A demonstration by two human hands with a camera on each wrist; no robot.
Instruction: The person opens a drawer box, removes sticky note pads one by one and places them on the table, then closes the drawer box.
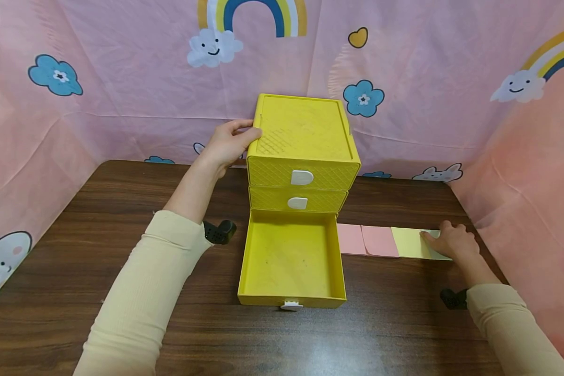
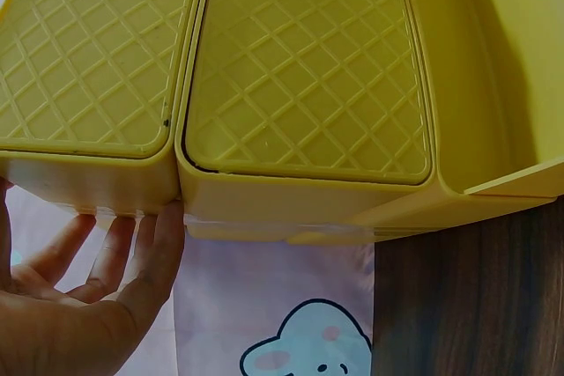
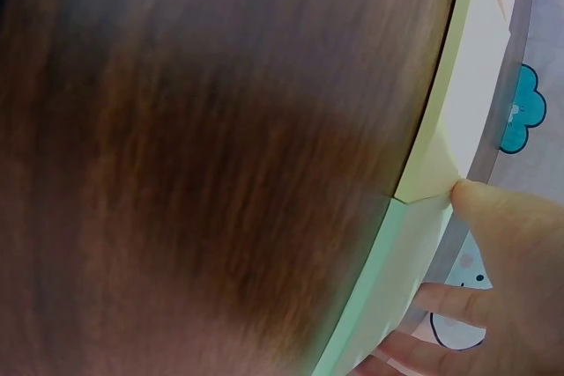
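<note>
A yellow three-drawer cabinet (image 1: 305, 125) stands on the table with its bottom drawer (image 1: 291, 256) pulled out and bare inside. At its upper left corner my left hand (image 1: 225, 143) touches it, thumb on the top edge, the other fingers against the side wall (image 2: 97, 187). My right hand (image 1: 453, 243) holds a pale green sticky-note pad (image 3: 374, 288) at the right end of a row, thumb at its corner beside the yellow pad (image 1: 406, 243), fingers along another edge. Two pink pads (image 1: 379, 241) continue the row towards the cabinet.
Brown wood-grain table (image 1: 207, 324) lies under everything. Pink printed cloth (image 1: 145, 78) hangs behind and at both sides. The upper two drawers, each with a white handle (image 1: 302, 177), are closed. The pulled-out drawer juts towards the front edge.
</note>
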